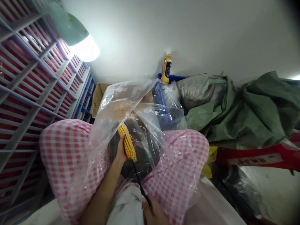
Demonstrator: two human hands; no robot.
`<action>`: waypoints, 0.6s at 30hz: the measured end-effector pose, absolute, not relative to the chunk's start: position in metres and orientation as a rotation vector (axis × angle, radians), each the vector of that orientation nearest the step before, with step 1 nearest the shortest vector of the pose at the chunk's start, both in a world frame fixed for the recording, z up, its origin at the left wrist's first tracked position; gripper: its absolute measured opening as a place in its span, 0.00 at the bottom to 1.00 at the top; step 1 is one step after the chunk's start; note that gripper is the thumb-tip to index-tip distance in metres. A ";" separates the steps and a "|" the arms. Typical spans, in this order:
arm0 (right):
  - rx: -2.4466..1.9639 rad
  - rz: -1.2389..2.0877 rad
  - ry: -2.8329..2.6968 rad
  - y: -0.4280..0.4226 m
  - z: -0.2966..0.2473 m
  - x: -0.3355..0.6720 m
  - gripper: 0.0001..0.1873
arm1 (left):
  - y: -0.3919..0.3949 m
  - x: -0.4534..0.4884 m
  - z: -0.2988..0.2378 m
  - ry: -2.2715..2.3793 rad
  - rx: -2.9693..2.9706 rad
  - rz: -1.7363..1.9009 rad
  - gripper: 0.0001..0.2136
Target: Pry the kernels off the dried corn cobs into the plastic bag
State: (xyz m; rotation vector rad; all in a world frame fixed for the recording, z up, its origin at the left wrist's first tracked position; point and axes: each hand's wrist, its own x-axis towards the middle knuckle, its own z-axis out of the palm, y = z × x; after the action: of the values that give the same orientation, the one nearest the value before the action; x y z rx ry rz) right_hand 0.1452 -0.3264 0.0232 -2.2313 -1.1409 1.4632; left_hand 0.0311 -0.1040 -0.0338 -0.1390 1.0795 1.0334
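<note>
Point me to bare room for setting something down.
The pale patch at lower right looks bare, bordered by red material above and dark plastic leftward. Between the legs is crowded: corn, rod, left hand, right hand, clear plastic. Bottle and sack crowd the crate.

On my feed: plain white wall (131, 34) across the back, brightest near the lamp (81, 43), greyer rightward. Lamp upper left, pale green body, glowing white dome. Left flank: slatted plastic crates (38, 56), pale lavender, red showing through; blue slatted crate (87, 92) beyond. Green tarpaulin (255, 112) heaped right, against the wall. I see another bright glow (295, 77), far right edge.
</note>
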 end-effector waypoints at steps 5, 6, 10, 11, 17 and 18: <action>-2.226 1.461 -1.139 -0.322 0.028 0.146 0.30 | -0.105 0.029 -0.034 1.049 -0.075 1.008 0.15; -2.241 1.467 -1.145 -0.322 0.028 0.145 0.30 | -0.105 0.028 -0.034 1.042 -0.067 1.009 0.15; -2.250 1.495 -1.192 -0.323 0.028 0.143 0.28 | -0.105 0.028 -0.031 1.048 -0.084 1.004 0.15; -2.239 1.502 -1.200 -0.323 0.029 0.142 0.27 | -0.105 0.029 -0.029 1.048 -0.088 1.005 0.15; -2.263 1.490 -1.173 -0.316 0.036 0.141 0.20 | -0.105 0.030 -0.027 1.064 -0.071 0.996 0.16; -2.273 1.495 -1.163 -0.315 0.037 0.140 0.20 | -0.105 0.030 -0.028 1.064 -0.066 0.993 0.16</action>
State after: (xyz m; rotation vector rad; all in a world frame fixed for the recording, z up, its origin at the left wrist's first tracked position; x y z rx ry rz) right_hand 0.1404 -0.3152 0.0371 -2.2733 -1.1635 1.4954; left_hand 0.0295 -0.1050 -0.0278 -0.0656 1.0644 0.9929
